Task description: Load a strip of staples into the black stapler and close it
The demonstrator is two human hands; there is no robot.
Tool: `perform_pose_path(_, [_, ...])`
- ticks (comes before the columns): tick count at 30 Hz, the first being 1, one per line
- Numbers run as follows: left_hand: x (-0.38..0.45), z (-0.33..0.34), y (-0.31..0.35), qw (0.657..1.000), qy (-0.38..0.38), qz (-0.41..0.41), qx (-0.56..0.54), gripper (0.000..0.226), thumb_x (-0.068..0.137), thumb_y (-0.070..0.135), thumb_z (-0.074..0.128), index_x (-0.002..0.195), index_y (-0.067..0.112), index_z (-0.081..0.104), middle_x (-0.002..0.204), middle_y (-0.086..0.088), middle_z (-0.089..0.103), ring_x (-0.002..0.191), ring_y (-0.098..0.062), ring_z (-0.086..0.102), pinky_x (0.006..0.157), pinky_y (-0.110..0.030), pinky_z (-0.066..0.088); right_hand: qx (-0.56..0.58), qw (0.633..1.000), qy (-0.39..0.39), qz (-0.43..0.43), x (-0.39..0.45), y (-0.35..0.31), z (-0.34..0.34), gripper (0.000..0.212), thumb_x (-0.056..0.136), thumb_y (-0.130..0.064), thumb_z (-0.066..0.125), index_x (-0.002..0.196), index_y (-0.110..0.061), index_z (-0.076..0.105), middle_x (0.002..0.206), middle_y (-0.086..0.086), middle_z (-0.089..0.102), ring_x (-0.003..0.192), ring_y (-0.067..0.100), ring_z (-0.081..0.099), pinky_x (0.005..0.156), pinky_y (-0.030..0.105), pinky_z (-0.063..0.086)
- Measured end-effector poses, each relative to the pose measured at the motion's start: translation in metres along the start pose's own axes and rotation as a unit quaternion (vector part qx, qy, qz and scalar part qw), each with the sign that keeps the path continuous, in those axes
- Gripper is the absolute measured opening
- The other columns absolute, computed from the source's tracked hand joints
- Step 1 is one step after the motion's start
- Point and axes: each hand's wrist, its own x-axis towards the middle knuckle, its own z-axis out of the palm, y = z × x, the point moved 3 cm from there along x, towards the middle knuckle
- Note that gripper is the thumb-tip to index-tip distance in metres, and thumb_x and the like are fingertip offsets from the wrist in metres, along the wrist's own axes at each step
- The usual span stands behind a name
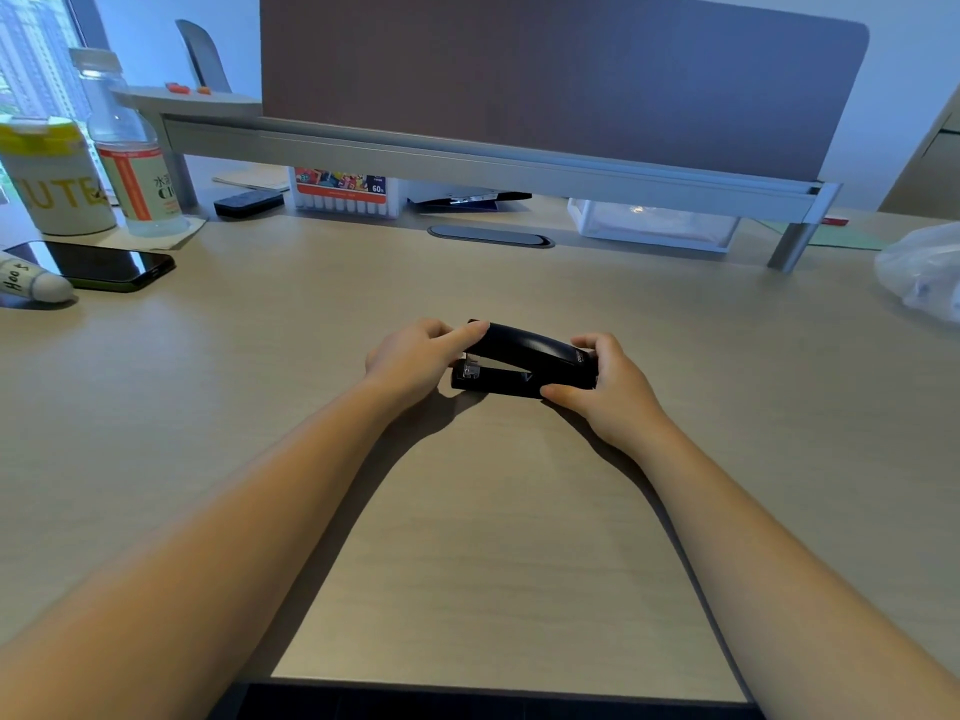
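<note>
My left hand point(410, 361) grips the stapler's point(524, 363) front end on the desk point(493, 537); my right hand point(605, 392) grips its rear.

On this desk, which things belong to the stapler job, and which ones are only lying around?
Part of the job:
- black stapler, lying on the desk
- left hand at its front end
- right hand at its rear end

Only lying about:
- phone
- water bottle
- white cup
- marker box
- clear plastic box
- plastic bag

No loose staple strip shows.
</note>
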Motion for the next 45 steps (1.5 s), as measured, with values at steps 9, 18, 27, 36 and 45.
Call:
perform_pose_path(9, [0.0, 0.001, -0.004, 1.0, -0.001, 0.028, 0.006, 0.043, 0.08, 0.056, 0.041, 0.086, 0.019, 0.061, 0.093, -0.01, 0.067, 0.095, -0.027, 0.059, 0.094, -0.047, 0.044, 0.013, 1.0, -0.005, 0.003, -0.004, -0.001, -0.001, 0.06, 0.076, -0.017, 0.067, 0.126, -0.011, 0.034, 0.129, 0.012, 0.049, 0.113, 0.026, 0.048, 0.088, 0.03, 0.037])
perform_pose_path(18, [-0.003, -0.001, -0.004, 0.978, -0.008, 0.064, 0.197, 0.051, 0.07, 0.04, 0.066, 0.114, 0.016, 0.054, 0.124, -0.008, 0.051, 0.117, -0.024, 0.041, 0.097, -0.039, 0.037, -0.065, 0.997, 0.012, 0.033, -0.005, 0.008, -0.008, 0.039, 0.074, -0.022, 0.066, 0.108, -0.009, 0.054, 0.118, 0.014, 0.055, 0.113, 0.03, 0.049, 0.096, 0.047, 0.043])
perform_pose_path(27, [0.029, -0.002, -0.003, 0.964, 0.022, 0.05, 0.26, 0.048, 0.074, 0.046, 0.059, 0.114, 0.019, 0.056, 0.119, -0.009, 0.058, 0.11, -0.027, 0.046, 0.083, -0.039, 0.042, -0.129, 0.991, 0.01, 0.046, 0.028, 0.009, -0.002, 0.035, 0.077, -0.031, 0.062, 0.108, -0.016, 0.056, 0.114, 0.011, 0.059, 0.11, 0.03, 0.05, 0.09, 0.043, 0.043])
perform_pose_path(36, [0.116, 0.003, -0.001, 0.968, 0.036, 0.023, 0.249, 0.049, 0.079, 0.043, 0.054, 0.12, 0.017, 0.052, 0.121, -0.012, 0.059, 0.107, -0.029, 0.051, 0.085, -0.041, 0.046, -0.124, 0.99, 0.033, 0.053, 0.117, 0.021, 0.013, 0.035, 0.08, -0.029, 0.058, 0.11, -0.012, 0.055, 0.112, 0.014, 0.06, 0.106, 0.031, 0.053, 0.088, 0.046, 0.047])
perform_pose_path(45, [0.171, 0.009, 0.002, 0.967, 0.043, 0.018, 0.252, 0.048, 0.081, 0.042, 0.053, 0.118, 0.012, 0.052, 0.12, -0.015, 0.059, 0.106, -0.03, 0.054, 0.087, -0.04, 0.045, -0.147, 0.986, 0.044, 0.06, 0.171, 0.029, 0.02, 0.035, 0.083, -0.028, 0.054, 0.112, -0.007, 0.052, 0.114, 0.018, 0.058, 0.105, 0.035, 0.052, 0.084, 0.043, 0.044])
